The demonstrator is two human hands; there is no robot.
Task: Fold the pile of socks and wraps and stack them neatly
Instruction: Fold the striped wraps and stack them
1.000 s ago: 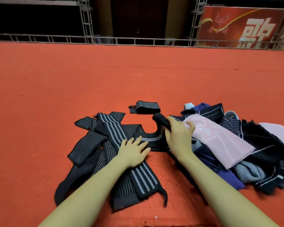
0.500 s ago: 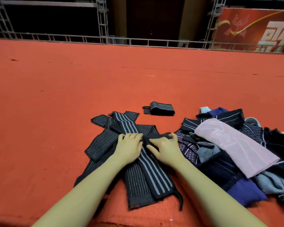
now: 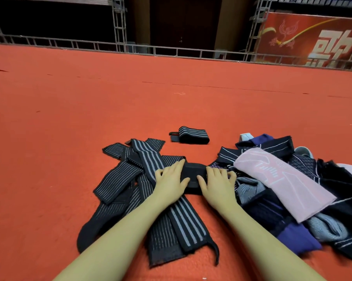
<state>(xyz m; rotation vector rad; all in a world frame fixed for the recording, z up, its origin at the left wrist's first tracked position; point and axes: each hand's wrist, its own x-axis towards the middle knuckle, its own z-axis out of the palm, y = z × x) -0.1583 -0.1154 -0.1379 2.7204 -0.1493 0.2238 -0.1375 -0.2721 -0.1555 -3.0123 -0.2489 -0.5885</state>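
You are kneeling or leaning over a wide red carpet (image 3: 90,110) that runs back to a low metal rail (image 3: 171,50), with a red banner (image 3: 313,39) at the far right.

Your left hand (image 3: 170,182) and right hand (image 3: 217,186) lie side by side on a small black wrap (image 3: 193,174) that sits folded between them. The left hand's fingers rest along the wrap's left end and its thumb reaches across the near edge; the right hand's thumb meets the same edge from the other side, its fingers spread over the wrap's right end and onto the cloth beyond. Both hands press flat, fingers mostly straight; neither is curled round the wrap.

Under your left hand and forearm lies the wrap pile (image 3: 134,189), long dark strips with pale grey stripes, crossing one another loosely and fanning out toward you and to the left. One broad strip (image 3: 183,224) runs from under your left hand down toward the near edge of the view.

Just right of your right hand is the sock pile (image 3: 292,199), a heap of dark, grey and purple pieces with a pink sock (image 3: 280,181) lying across the top.

Beyond your hands, apart from both piles, one striped roll (image 3: 193,135) lies alone on the carpet, already folded.
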